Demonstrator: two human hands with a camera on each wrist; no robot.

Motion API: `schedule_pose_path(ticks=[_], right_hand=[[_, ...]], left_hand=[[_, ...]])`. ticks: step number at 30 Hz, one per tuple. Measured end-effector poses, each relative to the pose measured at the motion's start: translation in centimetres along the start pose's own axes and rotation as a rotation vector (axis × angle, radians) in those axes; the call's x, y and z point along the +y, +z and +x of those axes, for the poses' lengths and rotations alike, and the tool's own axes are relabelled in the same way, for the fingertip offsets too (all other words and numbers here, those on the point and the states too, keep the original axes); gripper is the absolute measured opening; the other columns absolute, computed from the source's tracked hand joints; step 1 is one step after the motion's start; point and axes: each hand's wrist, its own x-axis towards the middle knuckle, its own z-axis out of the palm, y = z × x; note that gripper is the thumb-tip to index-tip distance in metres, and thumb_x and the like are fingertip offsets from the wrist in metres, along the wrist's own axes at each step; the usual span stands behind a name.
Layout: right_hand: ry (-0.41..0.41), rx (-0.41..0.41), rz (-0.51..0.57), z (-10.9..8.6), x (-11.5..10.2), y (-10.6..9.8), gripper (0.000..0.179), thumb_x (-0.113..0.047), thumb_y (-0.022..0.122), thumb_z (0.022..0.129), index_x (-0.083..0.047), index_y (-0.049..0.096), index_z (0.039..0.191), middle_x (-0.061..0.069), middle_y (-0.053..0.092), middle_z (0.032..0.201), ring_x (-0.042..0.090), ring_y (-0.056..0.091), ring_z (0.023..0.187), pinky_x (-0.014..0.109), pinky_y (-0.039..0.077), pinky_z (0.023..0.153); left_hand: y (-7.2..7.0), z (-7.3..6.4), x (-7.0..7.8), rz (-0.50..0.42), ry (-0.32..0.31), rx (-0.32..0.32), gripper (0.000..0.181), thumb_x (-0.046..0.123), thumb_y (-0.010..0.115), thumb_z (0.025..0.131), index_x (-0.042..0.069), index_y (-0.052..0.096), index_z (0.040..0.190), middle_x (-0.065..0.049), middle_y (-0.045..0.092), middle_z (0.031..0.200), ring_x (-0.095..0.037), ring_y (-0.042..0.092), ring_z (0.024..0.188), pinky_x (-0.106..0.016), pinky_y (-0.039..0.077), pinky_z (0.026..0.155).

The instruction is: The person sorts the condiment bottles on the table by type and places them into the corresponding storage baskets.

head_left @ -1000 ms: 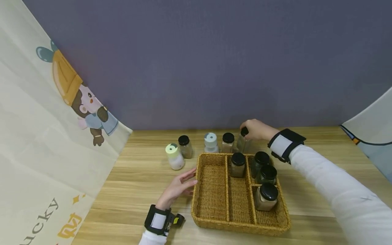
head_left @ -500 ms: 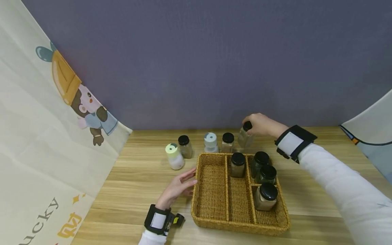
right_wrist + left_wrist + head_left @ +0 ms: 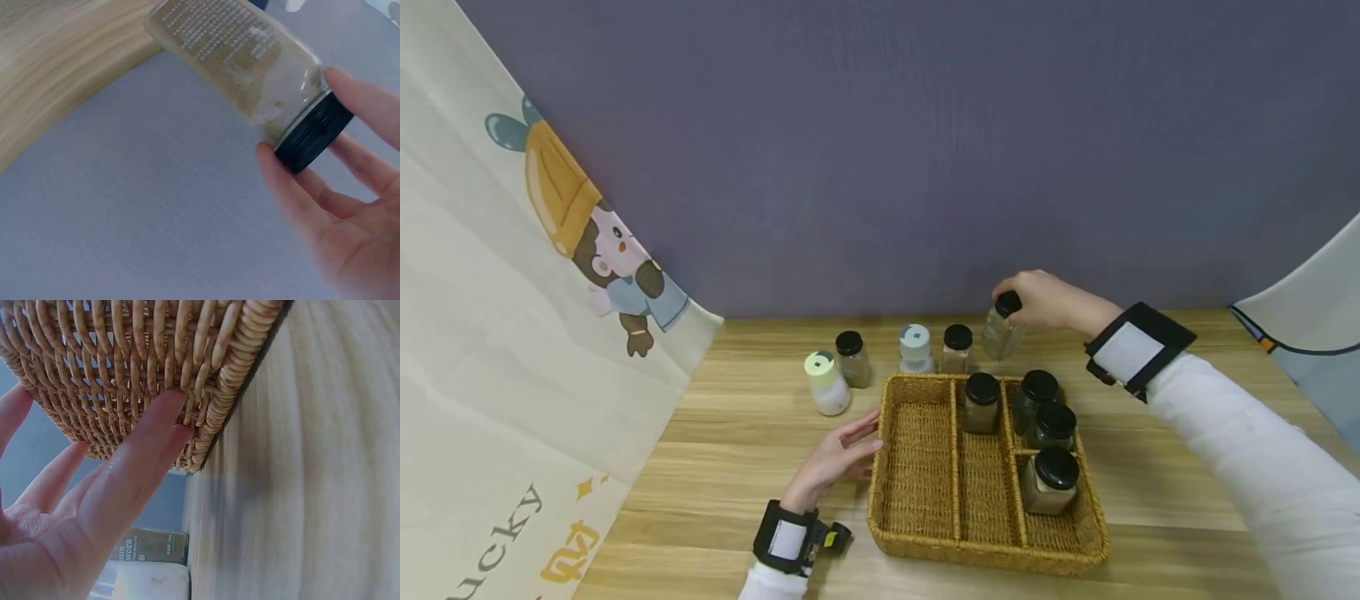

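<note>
My right hand (image 3: 1043,298) pinches the black lid of a clear glass spice jar (image 3: 1002,333) behind the basket. The right wrist view shows the jar (image 3: 240,62) tilted, pale powder inside, thumb and fingertips at the lid. Fairly straight fingers of my left hand (image 3: 832,461) touch the left wall of a woven divided basket (image 3: 917,546); the left wrist view shows the fingertips against the weave (image 3: 119,375). One black-lidded jar (image 3: 981,404) stands in the basket's middle compartment. Two jars (image 3: 1054,427) share the back right compartment, and another jar (image 3: 1051,482) occupies the front right one.
Behind the basket stand a white-capped bottle (image 3: 916,348) and a black-lidded jar (image 3: 957,350). Left of them are another black-lidded jar (image 3: 853,360) and a yellow-capped bottle (image 3: 827,383). A grey wall (image 3: 925,167) rises behind the wooden table (image 3: 715,467).
The right hand has lifted the pinched spice jar slightly and moved it a little back and to the right. The left hand and basket have stayed put.
</note>
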Motion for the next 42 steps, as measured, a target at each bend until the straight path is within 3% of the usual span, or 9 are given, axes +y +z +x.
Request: schedule_pose_path(ticks=[9,13,27,36,42], right_hand=[[-0.048,-0.003,-0.053,0.0,-0.5,-1.1,0.043,-0.007,0.066,0.078,0.004,0.052,0.117,0.025,0.052,0.112,0.034,0.053,0.095,0.033,0.046,0.061],[-0.087,-0.02,-0.053,0.7,-0.1,-2.1,0.042,-0.007,0.066,0.078,0.003,0.053,0.116,0.023,0.053,0.11,0.029,0.054,0.089,0.028,0.043,0.055],[-0.193,-0.015,-0.084,0.7,-0.4,-3.3,0.043,-0.006,0.067,0.076,0.002,0.054,0.116,0.02,0.055,0.107,0.029,0.055,0.091,0.036,0.049,0.066],[-0.2,-0.021,-0.083,-0.7,-2.2,-3.6,0.042,-0.007,0.067,0.077,-0.001,0.055,0.116,0.019,0.054,0.114,0.035,0.051,0.102,0.046,0.047,0.079],[-0.22,-0.025,-0.081,-1.7,-3.6,-3.7,0.041,-0.006,0.067,0.076,-0.001,0.056,0.115,0.018,0.055,0.114,0.035,0.051,0.103,0.047,0.047,0.08]], left_hand=[[0.4,0.7,0.3,-0.004,0.0,0.02,0.064,0.021,0.063,0.082,0.009,0.032,0.137,-0.02,0.029,0.139,-0.035,0.049,0.109,-0.041,0.052,0.077],[0.9,1.7,0.8,-0.022,0.001,0.043,0.064,0.021,0.063,0.081,0.009,0.032,0.137,-0.02,0.029,0.139,-0.035,0.049,0.109,-0.041,0.051,0.077],[1.2,3.0,1.2,-0.031,0.002,0.077,0.063,0.019,0.062,0.082,0.009,0.033,0.136,-0.02,0.029,0.139,-0.036,0.049,0.11,-0.042,0.052,0.077],[0.8,2.2,1.3,-0.036,-0.001,0.073,0.063,0.02,0.064,0.081,0.009,0.034,0.136,-0.021,0.031,0.138,-0.034,0.05,0.108,-0.041,0.052,0.077],[0.6,1.6,1.4,-0.031,0.001,0.058,0.063,0.02,0.063,0.082,0.009,0.034,0.136,-0.022,0.03,0.139,-0.034,0.05,0.108,-0.041,0.052,0.077]])
